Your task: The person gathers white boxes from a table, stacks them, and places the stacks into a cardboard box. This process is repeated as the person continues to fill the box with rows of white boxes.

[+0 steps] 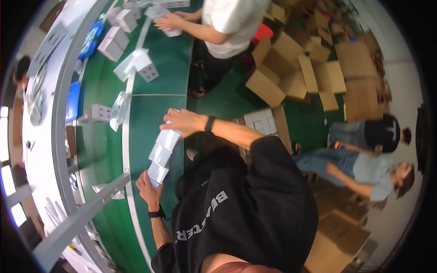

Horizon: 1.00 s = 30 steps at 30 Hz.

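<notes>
A row of several small white boxes (160, 155) lies over the green work surface (157, 107), its boxes end to end and a little out of line. My left hand (148, 190) is closed on the near end of the row, fingers along the side of the last box. At the far end, my right hand (183, 123) wraps round the other end box, its fingers over the top. Whether the row rests on the surface or is lifted slightly, I cannot tell.
White boxes (147, 69) and clear plastic bags (119, 110) lie farther along the green bench. A grey metal bar (82, 223) crosses at left. Across the bench end, a co-worker (225, 27) handles white boxes. Open cartons (277, 68) stand to the right; two more people are there.
</notes>
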Motion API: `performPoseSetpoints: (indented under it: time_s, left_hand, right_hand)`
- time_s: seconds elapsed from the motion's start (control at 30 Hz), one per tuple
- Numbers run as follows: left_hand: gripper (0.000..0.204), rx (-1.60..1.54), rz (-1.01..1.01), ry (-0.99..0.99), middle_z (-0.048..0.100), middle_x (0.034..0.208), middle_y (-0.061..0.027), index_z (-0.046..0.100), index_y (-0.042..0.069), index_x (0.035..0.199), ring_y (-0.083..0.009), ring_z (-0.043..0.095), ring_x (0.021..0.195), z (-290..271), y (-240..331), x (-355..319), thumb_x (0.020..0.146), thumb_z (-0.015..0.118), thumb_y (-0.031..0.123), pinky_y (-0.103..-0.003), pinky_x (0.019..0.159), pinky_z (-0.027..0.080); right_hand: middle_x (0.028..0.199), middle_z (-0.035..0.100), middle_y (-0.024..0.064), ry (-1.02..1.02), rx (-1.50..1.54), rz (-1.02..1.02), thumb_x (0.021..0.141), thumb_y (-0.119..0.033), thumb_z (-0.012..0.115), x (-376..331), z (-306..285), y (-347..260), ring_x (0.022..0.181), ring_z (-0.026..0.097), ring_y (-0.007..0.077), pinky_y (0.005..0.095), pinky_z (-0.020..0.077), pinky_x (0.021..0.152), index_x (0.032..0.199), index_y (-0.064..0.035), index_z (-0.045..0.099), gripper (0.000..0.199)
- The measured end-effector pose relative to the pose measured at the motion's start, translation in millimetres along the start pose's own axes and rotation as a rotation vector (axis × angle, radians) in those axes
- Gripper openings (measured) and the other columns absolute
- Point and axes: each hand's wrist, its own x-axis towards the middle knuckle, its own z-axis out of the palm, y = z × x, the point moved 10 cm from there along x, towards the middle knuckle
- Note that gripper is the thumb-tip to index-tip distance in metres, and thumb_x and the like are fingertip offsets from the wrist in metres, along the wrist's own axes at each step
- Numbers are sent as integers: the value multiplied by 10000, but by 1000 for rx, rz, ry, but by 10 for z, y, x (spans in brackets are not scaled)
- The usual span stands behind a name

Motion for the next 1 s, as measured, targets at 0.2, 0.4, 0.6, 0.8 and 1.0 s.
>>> performPoseSetpoints:
  time_s: [0.2, 0.4, 0.6, 0.8, 1.0]
  left_hand:
    - [821, 101, 537, -201, 578, 1302, -85, 559, 118, 1332, -351, 520, 1208, -167, 1248, 513, 568, 858, 94, -442, 932, 527]
    - [877, 136, 1269, -504, 574, 1290, -62, 561, 139, 1338, -323, 532, 1193, 870, 3522, 665, 515, 858, 99, -426, 809, 587]
    - [817, 202, 1646, -839, 587, 1240, -69, 554, 139, 1340, -327, 542, 1152, 3069, 5213, 150, 603, 885, 260, -431, 808, 584]
    - [807, 326, 1796, -1170, 589, 1241, -80, 549, 133, 1341, -355, 535, 1146, 4969, 5834, -149, 634, 892, 317, -464, 893, 551]
    - [822, 666, 1746, -1402, 582, 1275, -82, 536, 135, 1355, -362, 514, 1198, 6148, 5780, -237, 637, 894, 313, -479, 982, 513]
  right_hand:
    - [1213, 541, 52, 373, -94, 590, 623, -253, 858, -2031, -428, -253, 1197, 496, 313, 437, 564, 833, 1308, -229, 584, 739]
    - [1272, 539, 34, 568, -15, 1382, 636, -328, 877, -4383, -190, -616, 1242, 472, 306, 457, 532, 846, 1340, -218, 572, 775]
    - [1254, 551, 42, 715, 199, 1805, 642, -388, 889, -6238, 720, -499, 1220, 481, 320, 472, 515, 828, 1341, -199, 565, 794]
    - [1224, 562, 52, 814, 391, 1971, 622, -422, 896, -7155, 1985, 123, 1192, 496, 328, 485, 513, 827, 1345, -187, 563, 830]
    - [1212, 566, 61, 903, 586, 2099, 617, -425, 894, -7300, 2911, 460, 1185, 503, 333, 485, 522, 854, 1354, -185, 555, 846]
